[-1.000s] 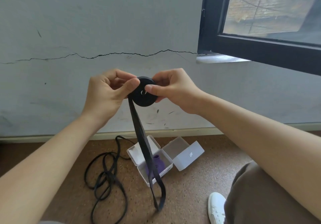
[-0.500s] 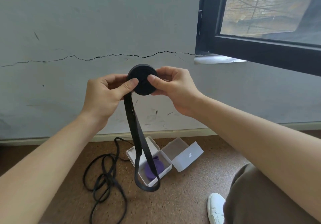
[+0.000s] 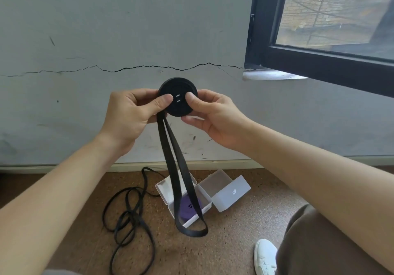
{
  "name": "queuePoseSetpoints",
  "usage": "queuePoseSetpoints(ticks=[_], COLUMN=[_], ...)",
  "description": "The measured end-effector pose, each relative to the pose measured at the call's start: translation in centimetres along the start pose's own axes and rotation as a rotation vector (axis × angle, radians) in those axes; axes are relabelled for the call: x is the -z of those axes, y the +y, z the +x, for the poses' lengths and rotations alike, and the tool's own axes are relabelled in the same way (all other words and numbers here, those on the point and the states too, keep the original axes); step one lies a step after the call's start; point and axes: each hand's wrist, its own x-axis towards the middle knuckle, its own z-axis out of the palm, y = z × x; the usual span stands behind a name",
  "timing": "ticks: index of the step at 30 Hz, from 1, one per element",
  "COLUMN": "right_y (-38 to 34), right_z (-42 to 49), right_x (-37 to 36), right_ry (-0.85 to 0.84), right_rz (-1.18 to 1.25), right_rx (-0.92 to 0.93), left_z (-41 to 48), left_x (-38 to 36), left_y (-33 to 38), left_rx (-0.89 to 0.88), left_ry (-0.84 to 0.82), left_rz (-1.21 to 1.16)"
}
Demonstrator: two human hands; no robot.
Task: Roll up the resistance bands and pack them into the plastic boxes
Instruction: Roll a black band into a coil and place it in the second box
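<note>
A black resistance band (image 3: 178, 95) is wound into a flat disc held up in front of the wall. My left hand (image 3: 130, 114) pinches its left edge and my right hand (image 3: 211, 114) pinches its right edge, both thumbs on its face. The unrolled end hangs down as a double loop (image 3: 181, 189) above the floor. Below it stands an open white plastic box (image 3: 204, 206) with a rolled purple band (image 3: 187, 207) inside. A second white plastic box (image 3: 230, 191) lies open beside it on the right. Another black band (image 3: 128, 217) lies loose and tangled on the floor to the left.
The floor (image 3: 234, 232) is brown cork. A grey cracked wall (image 3: 128, 29) is straight ahead, with a black window frame (image 3: 319, 61) at upper right. My white shoe (image 3: 264, 255) and trouser leg (image 3: 319, 242) are at lower right.
The roll has turned its flat face toward me and grown slightly. The hanging loop is shorter and has lifted higher above the floor.
</note>
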Motion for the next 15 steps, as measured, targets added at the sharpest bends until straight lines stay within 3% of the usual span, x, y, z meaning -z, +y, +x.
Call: queuePoseSetpoints(ticks=[2,6,10,15], right_y=[-0.1,-0.2,-0.2,0.2], right_z=[0.3,0.6,0.4,0.5], right_x=[0.8,2.3,2.0,1.0], right_ry=[-0.076,-0.097,-0.186,-0.237], right_rz=[-0.147,-0.924,-1.134,-1.295], right_rx=[-0.058,0.048,0.247,0.335], left_z=[0.0,0.0,-0.3,-0.3], left_x=[0.8,2.1,1.8,1.1], left_y=[0.0,-0.2,-0.1,0.4], left_rx=[-0.016,-0.105,-0.169,-0.195], left_ry=[-0.048,-0.205,-0.408,-0.452], left_rz=[0.097,0.500,0.844,0.968])
